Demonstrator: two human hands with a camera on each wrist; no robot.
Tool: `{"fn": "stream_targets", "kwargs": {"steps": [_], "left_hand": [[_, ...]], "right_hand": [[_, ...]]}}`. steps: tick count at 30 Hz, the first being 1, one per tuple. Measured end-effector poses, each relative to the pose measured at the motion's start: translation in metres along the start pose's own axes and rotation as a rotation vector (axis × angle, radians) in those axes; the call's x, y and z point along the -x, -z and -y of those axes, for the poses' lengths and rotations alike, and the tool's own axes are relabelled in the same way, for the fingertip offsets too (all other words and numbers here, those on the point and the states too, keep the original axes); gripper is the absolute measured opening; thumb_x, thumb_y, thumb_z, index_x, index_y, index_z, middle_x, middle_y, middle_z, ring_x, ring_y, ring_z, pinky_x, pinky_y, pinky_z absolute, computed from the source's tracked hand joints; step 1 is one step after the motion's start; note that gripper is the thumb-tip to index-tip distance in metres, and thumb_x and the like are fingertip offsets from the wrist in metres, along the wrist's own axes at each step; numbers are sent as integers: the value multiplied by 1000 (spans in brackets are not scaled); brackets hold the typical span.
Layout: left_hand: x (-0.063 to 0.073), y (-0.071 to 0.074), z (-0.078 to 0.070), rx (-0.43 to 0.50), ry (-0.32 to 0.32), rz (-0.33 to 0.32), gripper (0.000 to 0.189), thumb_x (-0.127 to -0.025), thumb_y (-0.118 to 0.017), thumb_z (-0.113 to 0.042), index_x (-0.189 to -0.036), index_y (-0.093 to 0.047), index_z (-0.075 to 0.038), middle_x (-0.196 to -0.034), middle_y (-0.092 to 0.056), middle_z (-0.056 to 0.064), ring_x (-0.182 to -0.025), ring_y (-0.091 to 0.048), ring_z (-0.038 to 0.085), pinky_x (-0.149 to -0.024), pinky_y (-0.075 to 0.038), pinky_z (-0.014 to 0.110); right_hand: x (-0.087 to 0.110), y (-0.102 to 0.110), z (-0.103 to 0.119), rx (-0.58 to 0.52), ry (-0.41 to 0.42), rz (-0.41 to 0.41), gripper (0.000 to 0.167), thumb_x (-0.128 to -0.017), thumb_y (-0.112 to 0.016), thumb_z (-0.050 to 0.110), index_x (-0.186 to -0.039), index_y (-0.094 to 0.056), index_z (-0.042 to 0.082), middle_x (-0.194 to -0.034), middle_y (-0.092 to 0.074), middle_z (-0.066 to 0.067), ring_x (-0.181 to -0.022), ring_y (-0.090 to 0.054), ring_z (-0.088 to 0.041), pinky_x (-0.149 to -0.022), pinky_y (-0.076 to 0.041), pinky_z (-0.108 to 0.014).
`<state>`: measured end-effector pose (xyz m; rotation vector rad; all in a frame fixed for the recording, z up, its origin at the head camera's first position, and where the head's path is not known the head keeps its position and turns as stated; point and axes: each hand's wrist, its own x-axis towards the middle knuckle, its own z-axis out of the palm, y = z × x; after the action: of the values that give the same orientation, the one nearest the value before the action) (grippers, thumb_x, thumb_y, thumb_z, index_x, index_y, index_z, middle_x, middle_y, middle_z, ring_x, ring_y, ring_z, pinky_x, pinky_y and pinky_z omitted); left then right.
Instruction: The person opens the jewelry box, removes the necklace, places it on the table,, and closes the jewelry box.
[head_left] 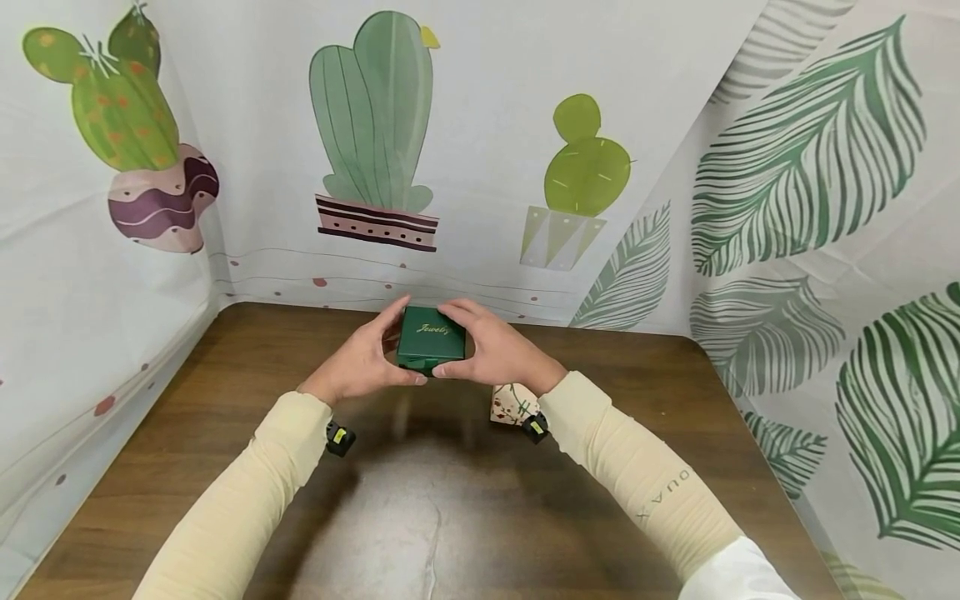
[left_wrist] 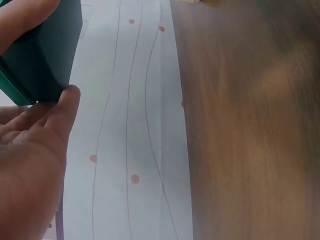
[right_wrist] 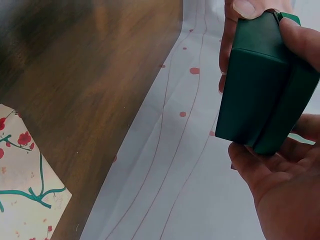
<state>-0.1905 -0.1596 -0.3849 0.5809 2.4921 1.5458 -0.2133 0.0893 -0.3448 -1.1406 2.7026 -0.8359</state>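
A dark green jewelry box [head_left: 431, 335] with gold "Jewelry"-like lettering on its lid is held up over the far part of the table. My left hand [head_left: 363, 354] grips its left side, thumb near the front edge and fingers behind. The right hand [head_left: 491, 346] holds the opposite side, its thumb at the front by a small green tab. In the right wrist view the box [right_wrist: 257, 85] looks closed, with a seam running between lid and base. The left wrist view shows only part of the box [left_wrist: 50, 50] between thumb and fingers.
A cream floral-patterned item [head_left: 512, 404] lies on the brown wooden table [head_left: 375, 517], partly hidden under the right wrist. A white cloth printed with cacti and leaves [head_left: 480, 150] hangs behind the table and along its sides. Small black cameras [head_left: 341, 438] sit at both wrists.
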Motion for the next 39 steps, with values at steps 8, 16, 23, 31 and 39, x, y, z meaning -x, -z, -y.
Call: {"fn": "stream_targets", "kwargs": {"steps": [8, 16, 23, 31, 39], "left_hand": [[-1, 1, 0, -36, -16, -4, 120, -76, -95, -19, -167, -17, -17, -156, -48, 11, -144, -52, 32, -120, -42, 50], [-1, 2, 1, -25, -31, -7, 113, -76, -95, -14, -165, -26, -15, -156, -49, 9, -143, -54, 31, -119, -43, 49], [1, 4, 2, -26, -3, -13, 105, -75, -95, -15, -161, -35, -12, -153, -53, 9, -141, -56, 30, -118, -44, 49], [1, 8, 6, -41, 22, -17, 107, -74, -96, -21, -161, -34, -12, -155, -52, 11, -144, -54, 31, -119, -44, 50], [2, 9, 5, -25, 7, -26, 102, -74, -96, -21, -158, -38, -13, -150, -56, 13, -140, -56, 33, -118, -44, 52]], "right_hand": [[-1, 1, 1, 7, 23, -13, 91, -88, -82, 42, -158, -40, 3, -158, -44, -10, -137, -51, -27, -110, -49, -46], [0, 4, 2, 7, 24, -21, 91, -86, -84, 41, -158, -42, 4, -157, -45, -11, -137, -51, -27, -110, -49, -46], [1, 2, 1, 14, 56, -30, 91, -85, -85, 41, -156, -44, 1, -152, -49, -10, -132, -53, -25, -106, -52, -43], [1, 1, 1, 10, 40, -24, 92, -85, -85, 41, -157, -42, 2, -155, -46, -10, -134, -52, -26, -108, -50, -45], [2, 4, -1, 26, 39, -30, 91, -85, -84, 42, -157, -43, 3, -157, -46, -10, -138, -50, -27, -111, -48, -45]]}}
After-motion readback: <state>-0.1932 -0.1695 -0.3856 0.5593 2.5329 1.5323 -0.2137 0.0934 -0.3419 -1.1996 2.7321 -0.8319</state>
